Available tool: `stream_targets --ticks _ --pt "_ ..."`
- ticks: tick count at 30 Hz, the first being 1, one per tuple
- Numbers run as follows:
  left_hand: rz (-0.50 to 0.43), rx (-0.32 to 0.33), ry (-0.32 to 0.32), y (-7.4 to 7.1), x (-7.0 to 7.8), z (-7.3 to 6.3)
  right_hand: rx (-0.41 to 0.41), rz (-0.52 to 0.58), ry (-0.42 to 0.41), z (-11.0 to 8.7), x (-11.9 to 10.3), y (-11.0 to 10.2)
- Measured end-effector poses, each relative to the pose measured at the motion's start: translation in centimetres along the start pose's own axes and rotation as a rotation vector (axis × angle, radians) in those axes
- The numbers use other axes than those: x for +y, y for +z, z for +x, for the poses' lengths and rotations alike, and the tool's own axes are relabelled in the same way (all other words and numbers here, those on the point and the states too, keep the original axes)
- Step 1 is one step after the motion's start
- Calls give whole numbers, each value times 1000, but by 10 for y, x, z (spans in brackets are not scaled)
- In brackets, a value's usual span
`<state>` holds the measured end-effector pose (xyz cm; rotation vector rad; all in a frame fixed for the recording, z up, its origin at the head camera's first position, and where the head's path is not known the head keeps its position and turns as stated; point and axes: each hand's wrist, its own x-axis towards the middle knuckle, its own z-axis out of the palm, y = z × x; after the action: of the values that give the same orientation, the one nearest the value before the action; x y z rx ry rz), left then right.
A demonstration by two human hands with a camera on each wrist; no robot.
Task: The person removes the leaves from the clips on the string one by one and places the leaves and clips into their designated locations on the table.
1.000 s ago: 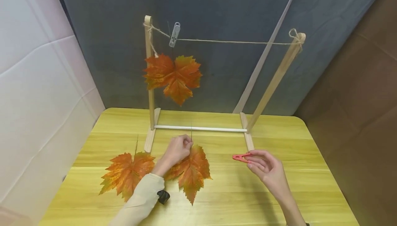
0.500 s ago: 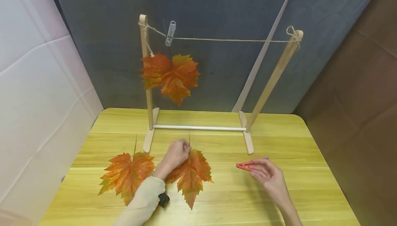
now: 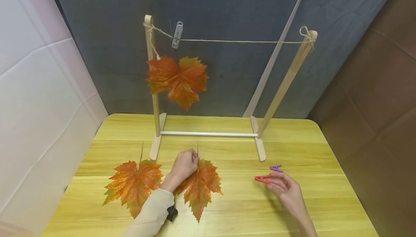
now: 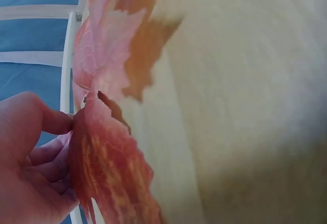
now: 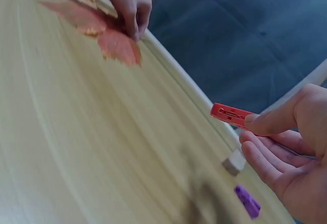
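Observation:
My left hand (image 3: 186, 164) pinches an orange maple leaf (image 3: 203, 186) by the base of its stem, close over the table. In the left wrist view the thumb and fingertips meet at the edge of that leaf (image 4: 110, 162). Between thumb and fingers, my right hand (image 3: 287, 190) holds a red clothespin (image 3: 261, 179) above the table, its free end pointing left. Just beyond that hand lies a purple clothespin (image 3: 276, 168), seen also in the right wrist view. A second orange leaf (image 3: 133, 182) rests on the table at the left, its stem pointing away.
A wooden stand with a left post (image 3: 152, 103), right post (image 3: 286, 85) and white crossbar (image 3: 208, 133) stands at the back. Twine (image 3: 227, 41) runs between the posts. A pale clothespin (image 3: 177, 34) on the twine holds a hanging leaf (image 3: 182, 80).
My right hand has moved right and toward me with the red clothespin, bringing the purple clothespin into view. My left hand has lowered slightly with its leaf.

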<state>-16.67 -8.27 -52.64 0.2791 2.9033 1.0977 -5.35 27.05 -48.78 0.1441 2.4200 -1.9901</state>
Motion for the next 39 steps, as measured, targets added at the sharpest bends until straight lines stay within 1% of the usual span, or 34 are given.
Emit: stream_targets --ticks 5,7,9,12,15,17,20,23,26,32,35,39 --pt "18 30 34 1 -2 -3 30 -52 89 2 11 -7" --pt "18 40 38 2 -3 -3 45 -72 123 3 15 -10" --pt "17 48 39 2 -4 -4 57 -84 145 5 18 -13" --pt "21 60 42 3 -5 -2 75 -99 156 8 23 -17" --pt "24 76 46 4 -5 -1 88 -132 157 9 27 -20" --pt "22 87 48 5 -6 -1 99 -173 154 10 30 -22" --pt "16 96 55 6 -6 -2 132 -233 132 10 33 -25" --pt "13 102 62 8 -5 -2 170 -270 103 10 36 -25" --pt "22 115 69 8 -6 -3 192 -310 81 11 38 -24" --pt "15 139 94 7 -8 -4 230 -424 80 14 40 -23" --pt "1 138 109 5 -7 -4 245 -438 78 14 40 -24" --pt "-7 151 128 -4 0 -5 250 -415 73 14 39 -26"
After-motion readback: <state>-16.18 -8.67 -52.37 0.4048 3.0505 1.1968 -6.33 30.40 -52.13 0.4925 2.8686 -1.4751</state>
